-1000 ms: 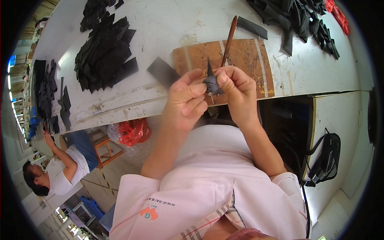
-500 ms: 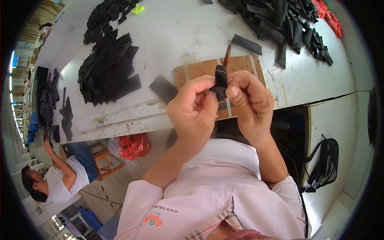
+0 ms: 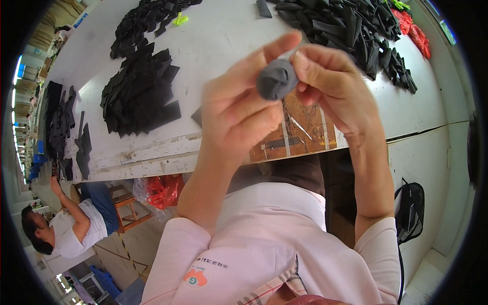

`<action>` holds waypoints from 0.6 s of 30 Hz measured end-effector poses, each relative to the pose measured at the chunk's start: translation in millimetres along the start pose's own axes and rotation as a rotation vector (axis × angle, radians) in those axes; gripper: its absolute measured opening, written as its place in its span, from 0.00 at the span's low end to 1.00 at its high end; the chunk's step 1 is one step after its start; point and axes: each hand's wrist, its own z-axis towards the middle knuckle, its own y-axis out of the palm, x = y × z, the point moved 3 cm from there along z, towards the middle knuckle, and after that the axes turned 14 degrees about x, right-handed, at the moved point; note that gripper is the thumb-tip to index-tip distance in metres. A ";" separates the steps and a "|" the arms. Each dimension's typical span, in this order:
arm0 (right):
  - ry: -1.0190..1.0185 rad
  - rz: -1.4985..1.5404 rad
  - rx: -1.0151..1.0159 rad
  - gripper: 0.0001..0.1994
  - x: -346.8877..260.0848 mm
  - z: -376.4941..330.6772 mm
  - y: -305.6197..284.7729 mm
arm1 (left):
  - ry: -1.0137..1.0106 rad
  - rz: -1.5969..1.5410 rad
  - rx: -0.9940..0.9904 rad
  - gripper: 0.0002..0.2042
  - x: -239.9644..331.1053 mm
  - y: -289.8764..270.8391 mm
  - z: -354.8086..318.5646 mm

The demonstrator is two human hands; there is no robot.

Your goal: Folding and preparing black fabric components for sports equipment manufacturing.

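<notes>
A dark grey fabric piece [image 3: 277,80], bunched into a rounded, puckered end, is held up over the table between my hands. My right hand [image 3: 338,84] pinches its right edge between thumb and fingers. My left hand [image 3: 239,104], smeared by motion, closes around its left side with the index finger stretched upward. Below my hands lies a brown board [image 3: 305,127] with tape strips, at the table's near edge. The slim brown rod seen earlier is hidden now. Part of a flat dark strip [image 3: 197,117] shows beside my left wrist.
Piles of black fabric pieces lie on the white table, at the left [image 3: 140,94] and far right [image 3: 345,25]. Red plastic [image 3: 419,35] sits at the far right. A red bag [image 3: 165,190] is below the table edge. Another person [image 3: 76,218] works at the far left.
Both hands have risen away from the board, carrying the fabric piece up and turning its rounded end into view. My left index finger has straightened. The rod has gone from view.
</notes>
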 end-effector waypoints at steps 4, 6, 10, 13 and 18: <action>0.301 0.341 0.064 0.12 71.5 2.8 -15.1 | -0.007 -0.037 0.321 0.15 -3.1 -75.2 8.5; 0.247 0.259 0.043 0.12 68.9 11.9 -14.8 | 0.045 -0.057 0.451 0.16 -1.8 -82.6 8.6; 0.092 0.055 0.029 0.12 41.0 16.6 -1.9 | 0.052 -0.451 0.374 0.10 3.7 -44.9 12.4; 0.092 0.064 -0.021 0.12 55.5 16.7 -8.4 | 0.075 -0.606 0.333 0.04 -0.6 -56.5 11.3; 0.193 0.204 0.017 0.11 74.8 9.6 -16.3 | 0.203 -0.070 0.547 0.06 -15.7 -74.2 0.9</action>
